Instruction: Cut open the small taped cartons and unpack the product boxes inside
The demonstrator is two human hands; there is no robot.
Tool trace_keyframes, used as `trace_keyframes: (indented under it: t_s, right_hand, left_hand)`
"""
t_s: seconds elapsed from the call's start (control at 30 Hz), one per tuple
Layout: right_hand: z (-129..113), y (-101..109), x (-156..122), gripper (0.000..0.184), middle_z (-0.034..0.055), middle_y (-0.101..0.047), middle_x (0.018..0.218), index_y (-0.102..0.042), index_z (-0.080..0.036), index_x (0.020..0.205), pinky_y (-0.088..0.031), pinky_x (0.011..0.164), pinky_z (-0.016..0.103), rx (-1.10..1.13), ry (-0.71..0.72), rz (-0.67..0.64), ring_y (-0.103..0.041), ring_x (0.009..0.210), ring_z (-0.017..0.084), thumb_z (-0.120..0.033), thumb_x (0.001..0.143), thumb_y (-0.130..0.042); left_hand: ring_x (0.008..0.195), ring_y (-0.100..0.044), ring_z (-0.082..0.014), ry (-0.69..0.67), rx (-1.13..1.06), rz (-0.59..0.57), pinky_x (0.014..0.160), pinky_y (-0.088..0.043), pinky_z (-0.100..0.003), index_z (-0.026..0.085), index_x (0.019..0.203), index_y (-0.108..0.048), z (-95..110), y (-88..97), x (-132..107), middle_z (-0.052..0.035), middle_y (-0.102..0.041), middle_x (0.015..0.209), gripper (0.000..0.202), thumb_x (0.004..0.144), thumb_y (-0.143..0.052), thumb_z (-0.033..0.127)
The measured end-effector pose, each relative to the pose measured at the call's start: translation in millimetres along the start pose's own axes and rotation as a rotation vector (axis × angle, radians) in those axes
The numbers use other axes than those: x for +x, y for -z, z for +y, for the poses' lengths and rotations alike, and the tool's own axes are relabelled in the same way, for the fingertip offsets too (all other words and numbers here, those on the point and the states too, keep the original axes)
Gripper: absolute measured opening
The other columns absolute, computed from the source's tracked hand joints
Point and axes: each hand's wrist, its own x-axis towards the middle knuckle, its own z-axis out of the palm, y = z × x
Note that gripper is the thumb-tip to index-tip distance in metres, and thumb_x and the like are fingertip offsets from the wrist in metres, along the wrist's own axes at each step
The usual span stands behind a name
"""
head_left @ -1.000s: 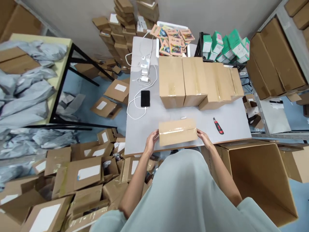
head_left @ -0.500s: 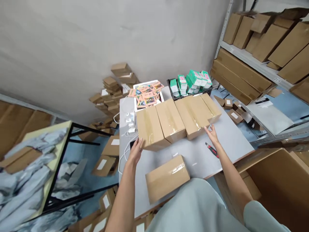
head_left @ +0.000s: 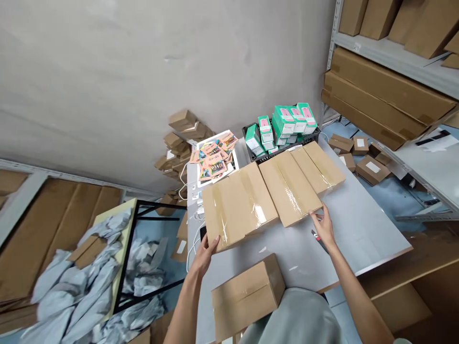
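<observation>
A row of taped cardboard boxes [head_left: 265, 196] lies across the grey table [head_left: 362, 234]. My left hand [head_left: 205, 253] presses against the near left corner of the leftmost box [head_left: 233, 208], fingers apart. My right hand [head_left: 324, 227] touches the near edge of the box [head_left: 290, 191] toward the right, fingers spread. Neither hand grips anything. A smaller taped box [head_left: 245, 296] sits by itself at the table's near edge, close to my body.
A red and black utility knife [head_left: 317, 238] lies just beside my right hand. A black crate of green boxes [head_left: 283, 126], a white tray of colourful packets [head_left: 213, 155] and charger cables [head_left: 193, 210] sit at the back. Shelving with long boxes [head_left: 380, 91] stands right; grey mailer bags [head_left: 89, 282] lie left.
My hands left the small box at the near edge and moved up to the row of boxes. The camera tilted upward, showing more wall and shelving.
</observation>
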Motion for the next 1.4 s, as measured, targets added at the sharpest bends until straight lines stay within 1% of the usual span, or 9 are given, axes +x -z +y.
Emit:
trace_keyframes:
  t_s: [0.33, 0.47, 0.57, 0.73, 0.83, 0.93, 1.03, 1.2, 1.4]
  right_hand:
    - [6, 54, 15, 0.085, 0.0156, -0.058, 0.167, -0.049, -0.032, 0.168, -0.067, 0.095, 0.051, -0.012, 0.004, 0.115, -0.078, 0.103, 0.03, -0.067, 0.094, -0.072]
    - [9, 65, 35, 0.087, 0.0162, -0.057, 0.168, -0.046, -0.032, 0.171, -0.069, 0.092, 0.051, -0.008, 0.029, 0.115, -0.078, 0.105, 0.03, -0.066, 0.095, -0.07]
    - [14, 69, 45, 0.09, 0.0163, -0.055, 0.17, -0.041, -0.033, 0.173, -0.069, 0.093, 0.052, -0.028, 0.042, 0.113, -0.078, 0.11, 0.032, -0.067, 0.095, -0.069]
    - [55, 65, 29, 0.108, 0.0247, -0.042, 0.178, -0.026, -0.023, 0.18, -0.056, 0.119, 0.06, -0.186, -0.015, 0.114, -0.069, 0.138, 0.041, -0.08, 0.095, -0.06]
    - [101, 61, -2, 0.129, 0.0326, -0.039, 0.177, -0.037, -0.011, 0.174, -0.037, 0.133, 0.068, -0.409, -0.035, 0.06, -0.045, 0.161, 0.052, -0.094, 0.079, -0.066]
    - [143, 64, -34, 0.135, 0.0394, -0.031, 0.179, -0.051, -0.003, 0.161, -0.026, 0.135, 0.073, -0.561, 0.002, 0.008, -0.023, 0.17, 0.058, -0.099, 0.067, -0.069]
    - [166, 72, -55, 0.115, 0.0366, -0.03, 0.18, -0.061, -0.008, 0.148, -0.023, 0.136, 0.072, -0.573, 0.046, -0.031, -0.019, 0.172, 0.054, -0.096, 0.075, -0.062]
    - [167, 81, -63, 0.087, 0.0282, -0.039, 0.178, -0.066, -0.017, 0.135, -0.032, 0.136, 0.061, -0.605, 0.058, -0.024, -0.037, 0.168, 0.044, -0.088, 0.088, -0.045]
    - [144, 86, -76, 0.077, 0.0353, -0.049, 0.165, -0.058, -0.013, 0.139, -0.051, 0.12, 0.06, -0.783, 0.151, -0.057, -0.062, 0.146, 0.042, -0.074, 0.098, -0.037]
  left_hand:
    - [0.134, -0.076, -0.0395, -0.003, 0.027, -0.031, 0.109, -0.066, -0.051, 0.028, 0.154, -0.058, 8, -60.9, -19, -0.0132, -0.078, 0.142, 0.084, 0.083, -0.092, 0.057]
    - [0.135, -0.074, -0.0417, -0.056, 0.046, -0.057, 0.11, -0.065, -0.053, 0.026, 0.156, -0.059, 17, -79.0, -16, -0.016, -0.076, 0.146, 0.092, 0.081, -0.092, 0.067]
    - [0.14, -0.072, -0.0408, -0.073, 0.029, -0.013, 0.117, -0.061, -0.055, 0.024, 0.155, -0.059, 20, -88.6, -16, -0.0181, -0.075, 0.147, 0.087, 0.084, -0.092, 0.063]
    - [0.143, -0.07, -0.0387, -0.149, 0.05, 0.037, 0.122, -0.057, -0.055, 0.019, 0.15, -0.061, 11, -99.9, -15, -0.0213, -0.073, 0.15, 0.073, 0.093, -0.083, 0.059]
    - [0.158, -0.057, -0.0372, -0.182, 0.065, 0.108, 0.132, -0.046, -0.052, 0.019, 0.159, -0.055, -2, -104.7, -11, -0.0228, -0.062, 0.164, 0.082, 0.094, -0.084, 0.059]
    - [0.174, -0.029, -0.0383, -0.212, 0.09, 0.211, 0.141, -0.027, -0.05, 0.015, 0.172, -0.038, -17, -102.7, -13, -0.0274, -0.036, 0.182, 0.107, 0.09, -0.089, 0.058]
    - [0.176, -0.022, -0.0366, -0.255, 0.1, 0.244, 0.144, -0.017, -0.046, 0.013, 0.176, -0.032, -33, -88.0, -24, -0.0271, -0.025, 0.186, 0.112, 0.091, -0.088, 0.06]
    - [0.176, -0.021, -0.0388, -0.346, 0.155, 0.245, 0.145, -0.011, -0.047, 0.011, 0.175, -0.038, -76, -46.3, -56, -0.0259, -0.028, 0.186, 0.112, 0.091, -0.083, 0.069]
    - [0.177, -0.017, -0.0421, -0.377, 0.231, 0.214, 0.145, -0.009, -0.056, 0.012, 0.176, -0.039, -158, -20.5, -110, -0.0238, -0.033, 0.185, 0.111, 0.096, -0.067, 0.083]
